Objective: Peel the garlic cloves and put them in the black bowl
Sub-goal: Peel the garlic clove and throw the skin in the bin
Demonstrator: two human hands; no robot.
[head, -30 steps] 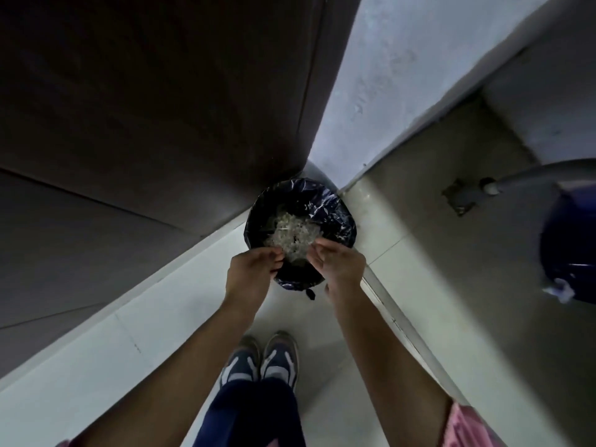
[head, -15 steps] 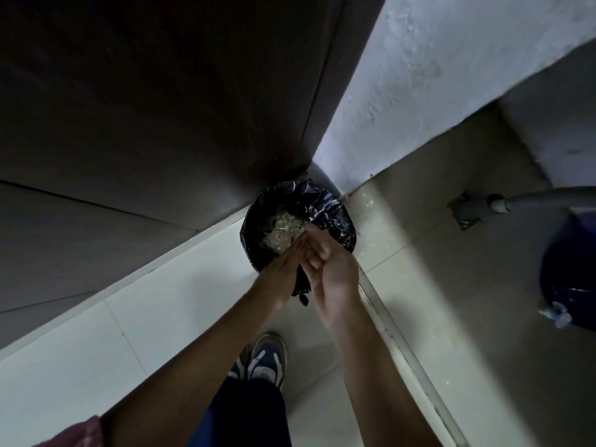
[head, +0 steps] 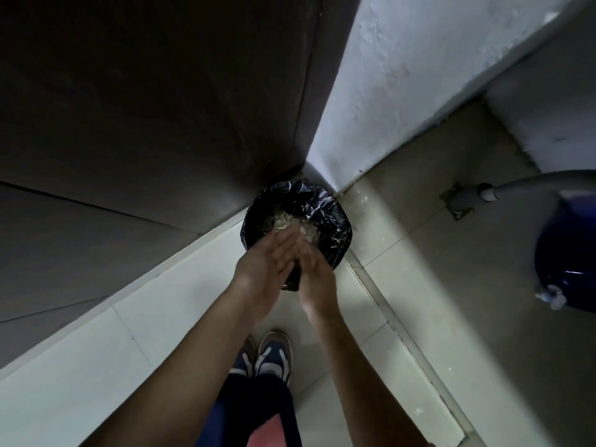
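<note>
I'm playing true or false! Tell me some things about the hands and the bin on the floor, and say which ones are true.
1. The left hand and the right hand are both above the bin. True.
2. The bin is empty. False: pale papery scraps lie inside.
3. The left hand grips a knife. False: its fingers are straight, against the right hand.
4. The bin stands in a corner by the white wall. True.
5. The person is barefoot. False: shoes are on.
</note>
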